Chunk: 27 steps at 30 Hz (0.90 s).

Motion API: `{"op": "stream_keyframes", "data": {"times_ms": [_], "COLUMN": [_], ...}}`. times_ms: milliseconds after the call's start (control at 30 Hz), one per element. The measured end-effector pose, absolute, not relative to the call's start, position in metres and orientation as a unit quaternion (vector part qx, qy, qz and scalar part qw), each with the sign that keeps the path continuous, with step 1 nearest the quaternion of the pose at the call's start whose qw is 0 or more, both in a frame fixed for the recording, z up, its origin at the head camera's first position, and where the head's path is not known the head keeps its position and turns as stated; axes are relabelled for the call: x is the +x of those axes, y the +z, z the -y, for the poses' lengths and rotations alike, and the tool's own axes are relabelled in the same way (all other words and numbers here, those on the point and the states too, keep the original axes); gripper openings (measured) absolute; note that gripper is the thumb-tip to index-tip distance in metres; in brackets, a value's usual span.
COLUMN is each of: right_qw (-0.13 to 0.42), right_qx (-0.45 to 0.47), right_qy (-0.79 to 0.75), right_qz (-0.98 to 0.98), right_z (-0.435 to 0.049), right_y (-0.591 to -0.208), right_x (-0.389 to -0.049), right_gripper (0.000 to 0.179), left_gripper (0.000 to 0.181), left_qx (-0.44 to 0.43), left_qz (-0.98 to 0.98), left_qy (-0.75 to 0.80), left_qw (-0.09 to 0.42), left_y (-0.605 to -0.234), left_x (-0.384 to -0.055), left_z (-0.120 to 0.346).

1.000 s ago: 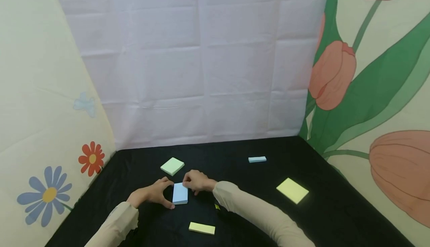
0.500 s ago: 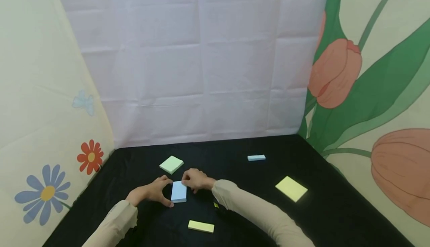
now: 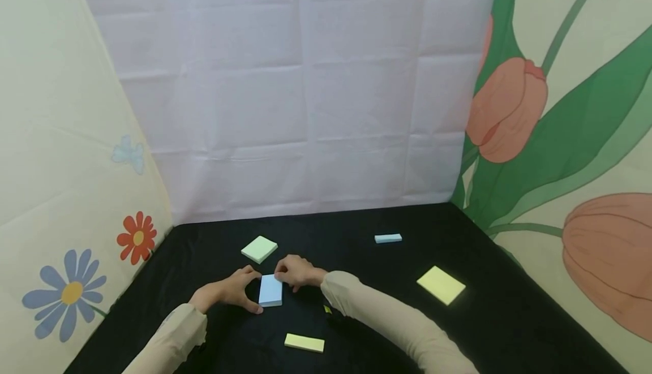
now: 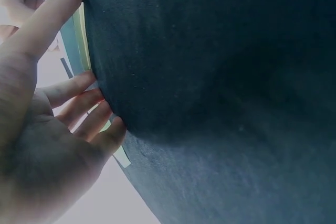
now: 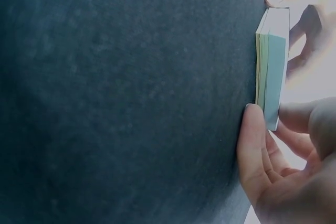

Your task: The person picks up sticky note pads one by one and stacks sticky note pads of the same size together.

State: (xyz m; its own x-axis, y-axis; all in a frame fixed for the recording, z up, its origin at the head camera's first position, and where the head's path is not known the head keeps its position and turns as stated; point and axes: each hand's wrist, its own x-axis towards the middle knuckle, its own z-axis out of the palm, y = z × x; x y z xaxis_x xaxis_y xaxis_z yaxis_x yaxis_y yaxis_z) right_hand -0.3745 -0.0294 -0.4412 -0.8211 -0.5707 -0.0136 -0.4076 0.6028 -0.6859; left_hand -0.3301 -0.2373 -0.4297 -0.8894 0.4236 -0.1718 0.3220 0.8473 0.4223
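Note:
A light blue sticky note pad (image 3: 270,293) lies on the black cloth between both hands. In the head view my left hand (image 3: 231,291) holds it from the left, thumb at the near corner and fingertips at the far one. My right hand (image 3: 299,272) pinches its far right corner. The right wrist view shows the pad (image 5: 274,77) side-on, blue above with green and yellow layers beneath; the right thumb lies over its top and a fingertip is at its lower edge. In the left wrist view the pad (image 4: 73,43) is partly hidden behind the left thumb.
A green pad (image 3: 259,249) lies just beyond the hands. A narrow yellow pad (image 3: 304,343) is nearer me, a small yellow piece (image 3: 327,309) beside the right sleeve. To the right are a larger yellow pad (image 3: 441,285) and a narrow blue pad (image 3: 388,239).
The head view has shifted very slightly. Both hands keep their places at the blue pad, and the other pads stay where they were.

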Motion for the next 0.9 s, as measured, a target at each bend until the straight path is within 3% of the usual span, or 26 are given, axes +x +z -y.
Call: {"op": "stream_keyframes", "data": {"times_ms": [333,900], "right_qw": [0.133,0.099], "right_qx": [-0.276,-0.293], "right_qy": [-0.353,-0.347], "right_qz": [-0.884,-0.885], "right_z": [0.0282,0.0264], "right_y": [-0.438,-0.4403], "right_x": [-0.3736,-0.3801], "right_gripper": [0.016,0.017], "left_gripper": [0.078,0.07], "left_qx": [0.21,0.215], "left_qz": [-0.951,-0.947], "left_qy": [0.188,0.197], "left_qw": [0.128,0.133], "left_y": [-0.4314,-0.4286], "left_x": [-0.3304,-0.3329], "left_z": [0.2406,0.2435]}}
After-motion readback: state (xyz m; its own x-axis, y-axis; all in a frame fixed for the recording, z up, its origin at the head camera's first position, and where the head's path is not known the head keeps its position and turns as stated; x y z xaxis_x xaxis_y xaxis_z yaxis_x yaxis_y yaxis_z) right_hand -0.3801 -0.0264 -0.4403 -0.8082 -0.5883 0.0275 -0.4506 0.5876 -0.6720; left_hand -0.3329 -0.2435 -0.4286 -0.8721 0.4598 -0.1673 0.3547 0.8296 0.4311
